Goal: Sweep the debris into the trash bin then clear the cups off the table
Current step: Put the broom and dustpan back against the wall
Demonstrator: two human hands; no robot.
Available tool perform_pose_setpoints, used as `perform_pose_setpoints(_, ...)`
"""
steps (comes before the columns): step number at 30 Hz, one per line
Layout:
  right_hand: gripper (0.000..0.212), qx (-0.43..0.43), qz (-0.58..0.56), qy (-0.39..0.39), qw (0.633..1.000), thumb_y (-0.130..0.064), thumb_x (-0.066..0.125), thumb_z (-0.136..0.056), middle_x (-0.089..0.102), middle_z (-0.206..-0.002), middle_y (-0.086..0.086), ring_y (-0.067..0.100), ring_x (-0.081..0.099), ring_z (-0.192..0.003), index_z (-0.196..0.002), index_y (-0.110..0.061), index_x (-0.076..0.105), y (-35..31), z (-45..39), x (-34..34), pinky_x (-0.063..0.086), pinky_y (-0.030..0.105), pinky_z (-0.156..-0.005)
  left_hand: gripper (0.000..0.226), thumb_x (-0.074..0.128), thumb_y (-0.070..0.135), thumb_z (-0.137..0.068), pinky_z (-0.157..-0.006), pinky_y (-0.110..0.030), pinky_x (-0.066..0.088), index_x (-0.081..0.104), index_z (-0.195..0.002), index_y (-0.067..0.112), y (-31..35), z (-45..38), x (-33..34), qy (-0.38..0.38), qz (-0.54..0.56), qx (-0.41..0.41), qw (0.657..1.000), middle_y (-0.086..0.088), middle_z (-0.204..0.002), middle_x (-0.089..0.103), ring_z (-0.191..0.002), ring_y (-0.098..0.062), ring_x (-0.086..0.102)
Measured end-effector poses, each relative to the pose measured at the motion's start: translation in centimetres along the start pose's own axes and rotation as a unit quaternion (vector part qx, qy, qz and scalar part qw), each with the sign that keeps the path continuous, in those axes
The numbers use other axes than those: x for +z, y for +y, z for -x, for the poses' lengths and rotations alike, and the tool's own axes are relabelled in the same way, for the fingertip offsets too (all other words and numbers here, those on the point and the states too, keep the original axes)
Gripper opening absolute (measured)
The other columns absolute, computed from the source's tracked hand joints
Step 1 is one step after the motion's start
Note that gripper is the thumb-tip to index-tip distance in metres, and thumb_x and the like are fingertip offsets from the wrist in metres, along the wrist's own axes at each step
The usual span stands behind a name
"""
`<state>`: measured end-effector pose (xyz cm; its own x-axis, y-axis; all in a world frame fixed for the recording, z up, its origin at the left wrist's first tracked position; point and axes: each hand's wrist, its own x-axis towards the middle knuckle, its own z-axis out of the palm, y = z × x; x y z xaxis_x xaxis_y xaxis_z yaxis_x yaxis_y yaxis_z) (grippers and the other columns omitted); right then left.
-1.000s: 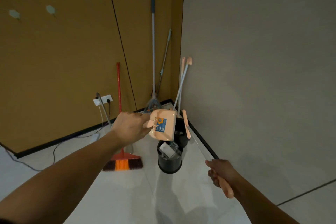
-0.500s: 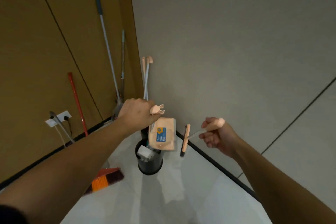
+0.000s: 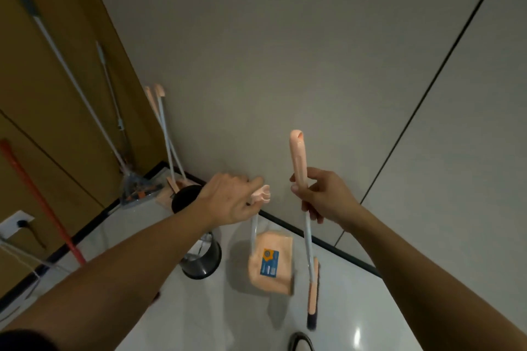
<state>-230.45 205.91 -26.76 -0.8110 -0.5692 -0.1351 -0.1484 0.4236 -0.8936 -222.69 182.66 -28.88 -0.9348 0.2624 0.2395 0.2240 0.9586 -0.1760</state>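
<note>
My left hand (image 3: 231, 202) grips the top of a thin white handle ending in a peach clip; a peach dustpan (image 3: 271, 265) with a blue sticker hangs from it just above the floor. My right hand (image 3: 319, 196) grips the peach-capped handle of a small broom (image 3: 312, 291), held upright, its head low beside the dustpan. A black trash bin (image 3: 204, 261) with scraps inside stands on the pale floor left of the dustpan, partly hidden by my left forearm. No cups or table are in view.
A second peach broom and dustpan set (image 3: 168, 151) leans in the corner behind another dark bin (image 3: 185, 196). A grey-handled mop (image 3: 71, 77) and a red-handled broom (image 3: 40, 199) lean on the brown wall. A wall socket (image 3: 15, 222) with cables sits low left.
The dustpan has swung away from above the bin to its right and hangs lower. My right hand has turned the broom upright, head down. The view has shifted right.
</note>
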Motion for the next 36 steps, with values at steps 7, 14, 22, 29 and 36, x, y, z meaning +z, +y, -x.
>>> perform_pose_setpoints(7,0.032,-0.028,0.138,0.069,0.988,-0.042,0.078,-0.08,0.069,-0.08,0.009,0.024,0.065,-0.075,-0.087,-0.011,0.072,4.2,-2.3,-3.7,0.054,0.046,-0.074,0.027,0.067,0.037,-0.082,-0.07,-0.034,0.035,0.058,-0.103,0.022,3.2,-8.1,4.8,-0.102,0.096,-0.051,0.989,-0.002,-0.096,0.058,-0.09,-0.028,0.058)
perform_pose_setpoints(14,0.021,-0.035,0.09,0.104,0.99,-0.038,0.083,-0.076,0.063,-0.063,-0.003,0.007,0.059,-0.058,-0.075,-0.024,0.067,5.3,-4.1,-6.7,0.049,0.028,-0.057,0.063,0.047,0.086,-0.061,-0.079,-0.03,0.034,0.06,-0.096,0.035,7.0,-14.3,6.5,-0.152,0.14,0.002,0.978,0.015,-0.085,0.048,-0.082,-0.009,0.044)
perform_pose_setpoints(22,0.025,-0.019,0.099,0.171,0.98,-0.042,0.083,-0.075,0.068,-0.068,-0.005,0.009,0.064,-0.064,-0.083,-0.02,0.073,5.8,-6.3,-8.3,0.055,0.029,-0.061,0.05,0.043,0.077,-0.068,-0.083,-0.036,0.047,0.06,-0.092,0.037,7.3,-19.6,9.1,-0.169,0.167,0.054,0.97,0.014,-0.082,0.06,-0.079,-0.009,0.056)
perform_pose_setpoints(29,0.029,0.054,0.113,0.204,0.971,-0.039,0.084,-0.074,0.075,-0.082,0.0,0.015,0.07,-0.075,-0.091,-0.016,0.077,6.4,-9.4,-6.9,0.057,0.039,-0.073,0.021,0.063,0.04,-0.07,-0.064,-0.03,0.043,0.047,-0.063,0.029,5.4,-23.7,11.5,-0.218,0.298,0.127,0.921,0.009,-0.069,0.056,-0.072,-0.015,0.058)
perform_pose_setpoints(36,0.018,0.124,0.143,0.248,0.95,-0.031,0.084,-0.075,0.072,-0.074,-0.003,0.014,0.066,-0.069,-0.084,-0.016,0.077,7.5,-11.6,-5.4,0.053,0.036,-0.07,0.029,0.066,0.039,-0.069,-0.07,-0.038,0.049,0.057,-0.08,0.014,3.4,-26.3,14.4,-0.223,0.421,0.227,0.849,-0.003,-0.078,0.062,-0.075,-0.023,0.059)
